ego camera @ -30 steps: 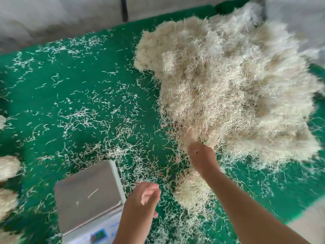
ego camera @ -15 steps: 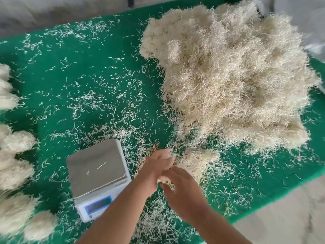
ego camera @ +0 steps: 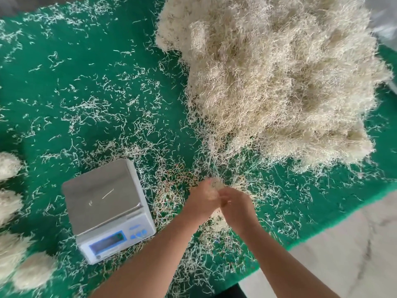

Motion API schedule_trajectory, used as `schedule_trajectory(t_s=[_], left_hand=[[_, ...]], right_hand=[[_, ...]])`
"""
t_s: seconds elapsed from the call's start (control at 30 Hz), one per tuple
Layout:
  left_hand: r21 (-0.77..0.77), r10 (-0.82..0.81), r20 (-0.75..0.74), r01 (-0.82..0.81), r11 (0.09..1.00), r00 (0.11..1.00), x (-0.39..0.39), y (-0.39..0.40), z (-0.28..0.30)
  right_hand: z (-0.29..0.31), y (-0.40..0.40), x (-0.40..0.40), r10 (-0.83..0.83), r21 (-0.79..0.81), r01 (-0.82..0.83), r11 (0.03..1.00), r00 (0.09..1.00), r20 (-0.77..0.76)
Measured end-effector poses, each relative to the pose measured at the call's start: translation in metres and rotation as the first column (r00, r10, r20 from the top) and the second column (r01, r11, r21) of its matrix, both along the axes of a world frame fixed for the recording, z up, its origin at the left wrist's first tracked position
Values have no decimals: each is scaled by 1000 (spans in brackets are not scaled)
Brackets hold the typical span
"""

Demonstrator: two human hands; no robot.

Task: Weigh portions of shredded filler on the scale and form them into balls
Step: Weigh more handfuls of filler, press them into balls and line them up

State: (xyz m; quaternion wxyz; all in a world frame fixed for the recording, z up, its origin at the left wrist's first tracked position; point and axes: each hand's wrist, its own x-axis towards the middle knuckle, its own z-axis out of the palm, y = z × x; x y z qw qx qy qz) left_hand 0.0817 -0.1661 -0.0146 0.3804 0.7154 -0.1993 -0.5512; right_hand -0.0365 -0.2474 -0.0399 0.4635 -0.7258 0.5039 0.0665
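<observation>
Two hands meet in front of me, just right of the scale. My left hand and my right hand touch each other, and between them they hold a small clump of shredded filler. The fingers of both hands curl around the clump, though the picture is a bit blurry there, so I think they are squeezing it but I cannot see each finger well. Thin strands run up from the clump toward the big pile of filler, which sits far back on the right side of the green tabletop. A little more loose filler lies right under my hands. The scale stands to the left of my hands, close by but not touching them. Its silver plate has only a strand or two on it. Its screen faces me, but I cannot read it. Some finished balls sit at the left edge of the tabletop, well apart from my hands. Lots of short loose strands are spread all over the green cover. A pale floor shows at the lower right.
</observation>
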Motion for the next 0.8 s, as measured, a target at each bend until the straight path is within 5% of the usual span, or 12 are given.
schedule_trajectory(t_s=[0.17, 0.27, 0.37, 0.47, 0.6, 0.7, 0.8], left_hand=[[-21, -7, -118, 5, 1000, 993, -5, -3, 2], [-58, 203, -341, -236, 970, 918, -13, 8, 17], [-57, 404, -195, -422, 905, 894, -6, 17, 46], [-155, 489, 1, -483, 862, 872, 11, 37, 84], [-309, 359, -70, -362, 879, 931, 29, 66, 151], [-425, 247, 47, -205, 882, 968, 33, 78, 199], [-513, 387, 183, -248, 822, 904, 37, 97, 231]], right_hand=[[28, 21, -9, -333, 354, 240, 904, 914, 232], [53, 39, 3, -401, 505, 191, 842, 847, 349], [86, 48, 11, -457, 506, 189, 842, 747, 483], [120, 51, 4, -374, 218, 307, 927, 689, 620], [172, 53, 16, -111, -41, 173, 984, 779, 617], [204, 75, 44, -50, 93, -9, 996, 783, 620], [212, 103, 60, -372, 410, 143, 901, 741, 558]])
